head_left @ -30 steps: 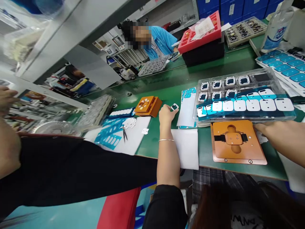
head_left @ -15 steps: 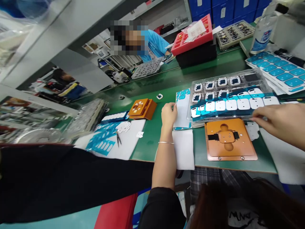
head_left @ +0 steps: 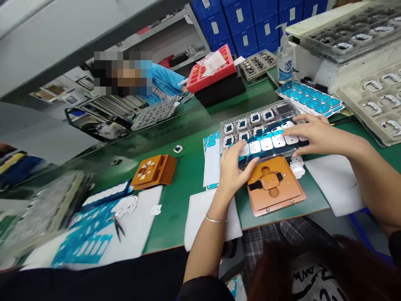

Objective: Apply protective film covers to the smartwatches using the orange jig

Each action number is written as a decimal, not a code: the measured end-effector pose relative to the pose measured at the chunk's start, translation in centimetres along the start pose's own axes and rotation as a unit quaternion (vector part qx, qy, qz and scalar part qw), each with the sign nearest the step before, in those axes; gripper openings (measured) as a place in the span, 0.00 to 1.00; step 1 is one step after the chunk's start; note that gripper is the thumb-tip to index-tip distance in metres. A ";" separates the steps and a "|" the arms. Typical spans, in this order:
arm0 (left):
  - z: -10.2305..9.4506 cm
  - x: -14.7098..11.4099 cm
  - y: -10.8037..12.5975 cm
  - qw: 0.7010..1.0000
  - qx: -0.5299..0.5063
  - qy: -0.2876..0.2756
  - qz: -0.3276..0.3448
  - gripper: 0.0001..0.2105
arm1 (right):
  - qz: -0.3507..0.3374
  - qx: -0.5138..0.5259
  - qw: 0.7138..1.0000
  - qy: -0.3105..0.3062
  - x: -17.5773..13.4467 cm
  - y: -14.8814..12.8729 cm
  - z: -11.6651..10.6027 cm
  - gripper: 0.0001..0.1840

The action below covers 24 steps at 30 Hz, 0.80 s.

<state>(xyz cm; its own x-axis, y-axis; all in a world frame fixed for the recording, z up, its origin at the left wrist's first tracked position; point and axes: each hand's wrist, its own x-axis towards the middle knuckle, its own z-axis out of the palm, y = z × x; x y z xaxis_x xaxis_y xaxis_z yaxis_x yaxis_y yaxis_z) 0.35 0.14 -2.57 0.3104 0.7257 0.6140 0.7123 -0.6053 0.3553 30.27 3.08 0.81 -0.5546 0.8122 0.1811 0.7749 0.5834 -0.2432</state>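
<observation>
A blue film strip with white rounded adhesive pieces (head_left: pixel 266 144) lies across the front of a clear plastic tray (head_left: pixel 224 125). My left hand (head_left: pixel 233 167) is at the strip's left end, thumb and fingers apart and touching it. Over the right end, my right hand (head_left: pixel 319 134) spreads its fingers onto the strip. White-framed parts with dark centres (head_left: pixel 255 118) sit in the tray's pockets. Just in front stands an orange fixture (head_left: pixel 272 190) with a recessed middle and black side pieces. Some white peeled pieces (head_left: pixel 297 168) lie right of the fixture.
White foam sheets (head_left: pixel 332 179) lie at the table's front. Left are an orange block (head_left: pixel 156 169), tweezers (head_left: pixel 118 229) and cut blue film (head_left: pixel 81 240). Behind are a red tray (head_left: pixel 216 71), a pump bottle (head_left: pixel 285 62) and a co-worker in blue (head_left: pixel 166 77). Parts trays (head_left: pixel 360 94) stand right.
My left hand has moved right and forward onto the strip, its fingers spreading. My right hand has moved left over the strip and opened from a pinch. The view has turned right.
</observation>
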 end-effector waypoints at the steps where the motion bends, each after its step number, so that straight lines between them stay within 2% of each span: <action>1: -0.4 0.0 -0.3 1.000 -0.002 0.017 -0.013 0.22 | -0.010 0.003 1.000 -0.008 0.0 0.2 -0.2 0.23; 3: -1.3 0.2 -0.7 0.998 0.002 0.055 -0.033 0.19 | -0.043 0.018 0.999 -0.010 0.0 0.5 -0.9 0.13; 5: -2.1 0.3 -0.8 0.994 0.013 0.092 -0.050 0.15 | -0.089 0.039 0.995 0.004 0.0 0.7 -1.5 0.14; 7: -2.8 0.3 -0.7 0.988 0.019 0.131 -0.078 0.13 | -0.111 0.041 0.991 0.057 0.0 0.6 -2.0 0.17; 9: -3.4 0.3 -0.5 0.977 0.003 0.156 -0.146 0.21 | -0.099 0.018 0.984 0.147 0.0 0.2 -2.2 0.18; 11: -3.8 0.2 -0.4 0.960 -0.050 0.132 -0.240 0.31 | -0.082 0.001 0.967 0.239 0.1 -0.5 -2.2 0.18; 12: -4.1 0.2 -0.4 0.948 -0.093 0.100 -0.287 0.34 | -0.076 -0.001 0.957 0.280 0.1 -1.0 -2.2 0.17; 14: -4.5 0.4 -0.5 0.910 -0.208 0.010 -0.358 0.37 | -0.058 0.001 0.946 0.319 0.0 -1.9 -2.1 0.17; 16: -4.7 0.5 -0.7 0.855 -0.340 -0.062 -0.388 0.38 | -0.042 0.006 0.949 0.312 -0.1 -2.6 -2.1 0.17; 18: -4.5 0.6 -0.8 0.809 -0.442 -0.087 -0.379 0.36 | -0.065 0.017 0.958 0.279 -0.1 -3.0 -2.1 0.17; 19: -4.3 0.6 -0.7 0.799 -0.468 -0.084 -0.368 0.32 | -0.094 0.022 0.958 0.271 0.0 -3.0 -2.0 0.16; 21: -3.9 0.5 -0.3 0.798 -0.479 -0.072 -0.360 0.25 | -0.150 0.014 0.953 0.264 0.2 -2.8 -1.7 0.14; 24: -3.2 0.4 0.4 0.787 -0.482 -0.066 -0.378 0.24 | -0.193 -0.026 0.953 0.232 0.6 -2.3 -1.1 0.12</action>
<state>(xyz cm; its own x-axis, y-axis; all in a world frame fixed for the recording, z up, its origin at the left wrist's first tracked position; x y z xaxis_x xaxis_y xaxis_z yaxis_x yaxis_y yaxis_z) -1.23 -0.87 0.10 0.1351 0.9870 -0.0869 -0.0644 0.0962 0.9933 28.48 2.25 2.55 -0.6168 0.4403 0.6525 0.5617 0.8269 -0.0270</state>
